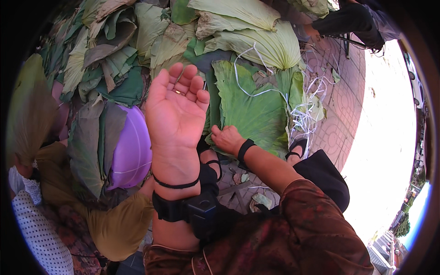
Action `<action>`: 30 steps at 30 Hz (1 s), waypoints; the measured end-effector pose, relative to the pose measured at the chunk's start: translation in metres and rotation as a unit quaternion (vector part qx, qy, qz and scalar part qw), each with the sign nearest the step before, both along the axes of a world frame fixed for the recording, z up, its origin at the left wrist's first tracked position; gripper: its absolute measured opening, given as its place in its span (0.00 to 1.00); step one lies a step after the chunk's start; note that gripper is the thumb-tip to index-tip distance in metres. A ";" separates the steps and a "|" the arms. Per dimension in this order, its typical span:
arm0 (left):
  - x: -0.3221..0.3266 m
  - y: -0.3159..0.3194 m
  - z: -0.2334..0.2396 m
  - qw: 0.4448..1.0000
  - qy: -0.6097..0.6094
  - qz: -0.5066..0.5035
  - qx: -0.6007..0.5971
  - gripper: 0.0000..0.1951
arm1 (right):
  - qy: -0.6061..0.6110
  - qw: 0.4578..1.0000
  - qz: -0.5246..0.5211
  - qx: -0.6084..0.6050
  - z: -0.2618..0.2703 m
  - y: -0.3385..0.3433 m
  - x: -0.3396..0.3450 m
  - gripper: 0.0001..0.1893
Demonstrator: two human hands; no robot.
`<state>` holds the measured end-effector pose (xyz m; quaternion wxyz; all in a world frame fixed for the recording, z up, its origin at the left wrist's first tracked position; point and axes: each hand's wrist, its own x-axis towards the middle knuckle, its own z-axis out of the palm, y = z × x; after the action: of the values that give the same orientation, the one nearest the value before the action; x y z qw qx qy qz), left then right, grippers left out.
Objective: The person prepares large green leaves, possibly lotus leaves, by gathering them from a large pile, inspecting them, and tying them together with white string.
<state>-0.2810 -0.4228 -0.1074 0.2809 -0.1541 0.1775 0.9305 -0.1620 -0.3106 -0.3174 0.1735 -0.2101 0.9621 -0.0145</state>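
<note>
My left hand (177, 110) is raised palm up near the camera, fingers slightly curled and apart, with a ring on one finger and nothing in the palm. Lower and to its right, my right hand (228, 138) pinches the near edge of a large green leaf (254, 106), which lies on a stack of leaves. A thin white plastic string (254, 94) loops over that leaf. Paler, folded leaves (261, 44) are heaped just beyond it. Both wrists wear black bands.
A purple plastic basin (132, 151) stands at left with dark leaves (89, 144) against it. Tangled white string (307, 110) lies on the paving (338, 103) at right. One person sits at left, holding a leaf (32, 106); another person's leg (347, 24) shows at upper right.
</note>
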 end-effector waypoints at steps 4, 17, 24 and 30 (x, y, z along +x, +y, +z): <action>0.002 0.004 0.007 1.000 -0.008 -0.001 -0.009 0.12 | -0.006 1.000 -0.015 -0.024 0.014 0.014 0.012 0.06; 0.042 0.053 0.041 0.971 0.097 -0.081 -0.203 0.12 | 0.159 0.919 -0.213 -0.291 0.242 0.137 0.059 0.16; 0.104 0.116 0.078 0.650 0.600 -0.192 -0.424 0.34 | 0.352 0.823 -0.310 -0.322 0.294 0.168 0.100 0.18; 0.136 0.152 0.074 0.374 0.690 -0.051 -0.618 0.28 | 0.357 0.801 -0.289 -0.384 0.315 0.182 0.098 0.17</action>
<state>-0.1451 -0.2703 -0.0335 -0.0653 0.4193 0.8429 0.3308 -0.0639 -0.1286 -0.0028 -0.2896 0.0385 0.8877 -0.3559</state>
